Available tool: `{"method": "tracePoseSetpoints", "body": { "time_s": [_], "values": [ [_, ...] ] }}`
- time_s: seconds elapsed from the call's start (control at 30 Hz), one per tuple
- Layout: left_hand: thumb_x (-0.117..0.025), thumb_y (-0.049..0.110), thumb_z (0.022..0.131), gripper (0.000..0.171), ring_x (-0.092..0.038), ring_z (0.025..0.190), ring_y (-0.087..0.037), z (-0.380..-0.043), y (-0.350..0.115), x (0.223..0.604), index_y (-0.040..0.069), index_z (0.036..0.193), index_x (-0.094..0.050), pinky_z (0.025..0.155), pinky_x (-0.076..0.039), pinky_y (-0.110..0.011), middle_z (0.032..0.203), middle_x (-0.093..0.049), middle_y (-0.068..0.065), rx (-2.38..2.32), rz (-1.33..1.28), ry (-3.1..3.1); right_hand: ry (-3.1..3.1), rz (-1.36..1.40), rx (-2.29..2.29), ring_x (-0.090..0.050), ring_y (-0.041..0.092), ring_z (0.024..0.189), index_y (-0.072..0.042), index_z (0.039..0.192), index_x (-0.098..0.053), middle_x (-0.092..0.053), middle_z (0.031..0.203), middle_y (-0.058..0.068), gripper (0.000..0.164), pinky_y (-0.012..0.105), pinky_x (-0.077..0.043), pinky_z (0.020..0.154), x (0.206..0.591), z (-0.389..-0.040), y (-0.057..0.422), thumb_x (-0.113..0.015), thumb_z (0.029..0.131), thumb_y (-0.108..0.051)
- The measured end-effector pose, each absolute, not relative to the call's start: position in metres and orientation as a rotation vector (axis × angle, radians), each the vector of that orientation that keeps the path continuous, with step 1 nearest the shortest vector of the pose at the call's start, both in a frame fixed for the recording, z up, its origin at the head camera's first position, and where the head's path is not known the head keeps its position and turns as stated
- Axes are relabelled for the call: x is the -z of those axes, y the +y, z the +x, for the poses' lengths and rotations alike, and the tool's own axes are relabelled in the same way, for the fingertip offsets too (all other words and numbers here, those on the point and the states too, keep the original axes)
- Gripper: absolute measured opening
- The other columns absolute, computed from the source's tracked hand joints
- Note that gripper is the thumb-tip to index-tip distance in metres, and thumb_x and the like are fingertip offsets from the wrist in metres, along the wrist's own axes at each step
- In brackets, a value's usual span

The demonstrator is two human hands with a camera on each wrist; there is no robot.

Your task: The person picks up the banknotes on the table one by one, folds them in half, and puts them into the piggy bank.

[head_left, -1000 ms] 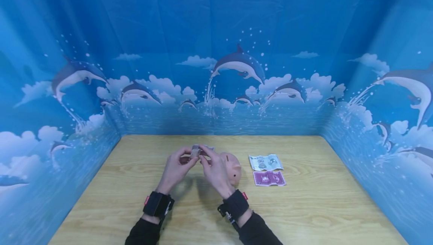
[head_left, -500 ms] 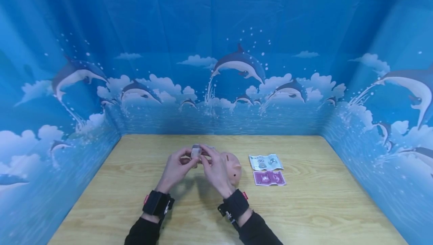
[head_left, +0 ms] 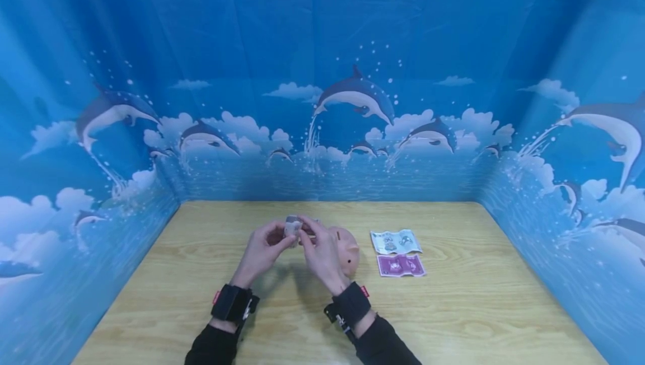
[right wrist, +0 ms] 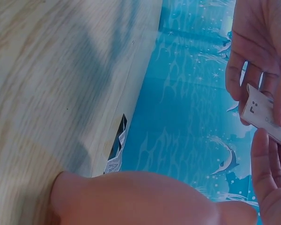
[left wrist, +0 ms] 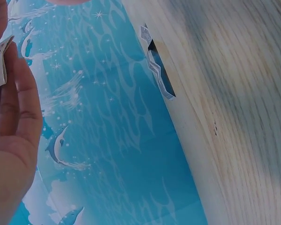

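Dolphin-printed blue sheeting [head_left: 242, 74] surrounds a wood-grain table [head_left: 478, 309], above which a folded paper note [head_left: 291, 225] is raised between the left hand [head_left: 263, 247] and the right hand [head_left: 318, 248], each with a pinching grip on it. Just beside the right hand sits a pink piggy bank [head_left: 347, 253], and farther right lie a pale blue note [head_left: 396, 242] and a purple note [head_left: 401, 266], edges nearly or actually meeting. Folding seems the step in hand; the next move probably calls for pressing the crease flat before the layers spring back
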State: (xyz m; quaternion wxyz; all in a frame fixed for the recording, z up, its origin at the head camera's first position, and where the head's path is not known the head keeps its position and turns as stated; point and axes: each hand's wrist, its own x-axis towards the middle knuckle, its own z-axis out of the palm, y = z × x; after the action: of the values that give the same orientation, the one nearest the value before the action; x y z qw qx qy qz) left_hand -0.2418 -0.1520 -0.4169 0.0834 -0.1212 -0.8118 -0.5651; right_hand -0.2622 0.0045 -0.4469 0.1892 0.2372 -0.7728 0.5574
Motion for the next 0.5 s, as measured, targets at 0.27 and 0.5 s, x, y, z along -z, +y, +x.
{"method": "tracePoseSetpoints", "body": {
  "time_s": [0.27,0.5],
  "values": [
    [-0.070,0.008,0.090,0.018,-0.069,0.092,-0.018,-0.2423,-0.1537,0.4174,0.004,0.107,-0.068,0.081,-0.058,-0.024,0.099,-0.072,-0.012,1.712,-0.368,-2.407,-2.184,0.633,-1.568,-0.072,0.021,0.091,-0.006,0.121,-0.066,-0.072,0.109,0.014,0.026,0.020,-0.059,0.076,0.4458,-0.2619,0.0039,-0.061,0.097,-0.011],
    [-0.071,0.009,0.089,0.018,-0.069,0.089,-0.019,-0.2420,-0.1546,0.4178,0.004,0.106,-0.069,0.079,-0.058,-0.023,0.096,-0.072,-0.012,1.692,-0.381,-2.412,-2.194,0.619,-1.595,-0.071,0.021,0.093,-0.003,0.119,-0.067,-0.072,0.108,0.013,0.025,0.019,-0.058,0.077,0.4455,-0.2599,0.0050,-0.060,0.097,-0.012]
  ]
}}
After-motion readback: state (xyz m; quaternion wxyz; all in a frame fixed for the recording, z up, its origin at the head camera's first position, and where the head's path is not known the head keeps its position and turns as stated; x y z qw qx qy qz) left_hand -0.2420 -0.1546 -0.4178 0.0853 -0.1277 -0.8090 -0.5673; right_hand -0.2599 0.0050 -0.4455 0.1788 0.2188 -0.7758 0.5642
